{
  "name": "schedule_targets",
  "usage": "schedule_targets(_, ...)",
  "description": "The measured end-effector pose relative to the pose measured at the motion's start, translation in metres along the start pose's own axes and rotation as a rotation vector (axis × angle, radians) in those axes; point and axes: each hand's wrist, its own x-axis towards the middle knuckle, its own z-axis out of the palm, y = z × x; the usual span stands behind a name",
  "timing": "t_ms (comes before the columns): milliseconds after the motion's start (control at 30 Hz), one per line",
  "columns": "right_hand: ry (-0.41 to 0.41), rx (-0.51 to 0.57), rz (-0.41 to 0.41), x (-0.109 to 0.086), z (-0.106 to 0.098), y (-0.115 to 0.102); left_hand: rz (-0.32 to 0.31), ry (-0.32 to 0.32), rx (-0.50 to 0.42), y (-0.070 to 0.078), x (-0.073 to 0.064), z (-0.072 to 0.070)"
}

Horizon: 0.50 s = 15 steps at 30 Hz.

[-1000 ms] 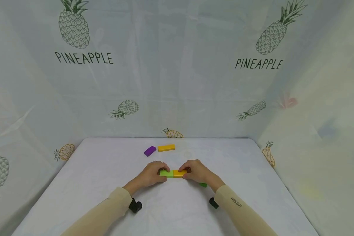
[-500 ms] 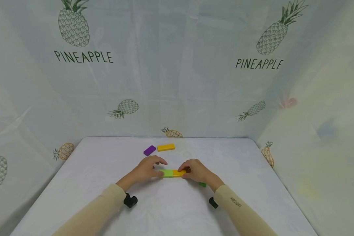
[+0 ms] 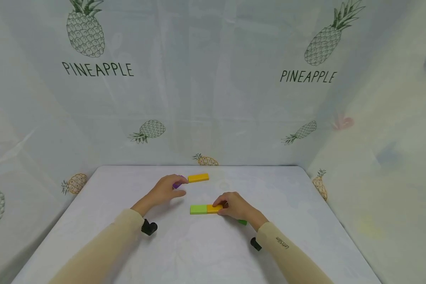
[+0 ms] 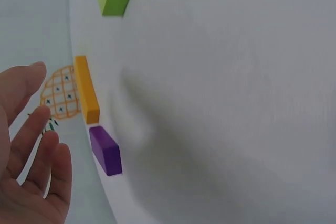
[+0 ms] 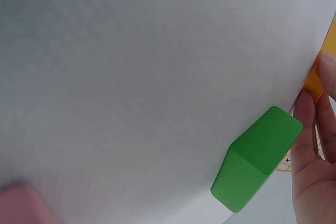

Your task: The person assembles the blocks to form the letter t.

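Note:
My right hand [image 3: 236,206] pinches the right end of a short orange block [image 3: 214,209] between thumb and fingers. That block lies end to end with a light green block [image 3: 198,209] on the white table. Farther back and left, my left hand [image 3: 164,190] is spread above a purple block [image 3: 177,185], partly covering it in the head view. In the left wrist view the fingers are apart and hold nothing, with the purple block [image 4: 106,151] to their right. A longer yellow-orange block [image 3: 198,178] lies just right of the purple one.
A darker green block [image 3: 242,222] lies under my right wrist, mostly hidden in the head view; the right wrist view shows this green block [image 5: 257,158] fully. A blurred pink shape [image 5: 23,205] shows at that view's lower left corner. Pineapple-printed cloth [image 3: 213,98] surrounds the table.
My left hand has let go of the light green block and moved back and left to the purple block. My right hand stays on the orange block.

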Motion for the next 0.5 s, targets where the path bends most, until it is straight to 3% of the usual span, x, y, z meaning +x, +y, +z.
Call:
schedule_targets(167,0.0,-0.012,0.005,0.001,0.001,0.001,0.016,-0.034,0.032,-0.01,0.008,-0.01)
schedule_targets(500,-0.001,-0.012,0.01,0.001,0.001,0.0,-0.02,-0.096,0.075,-0.031,0.023,-0.022)
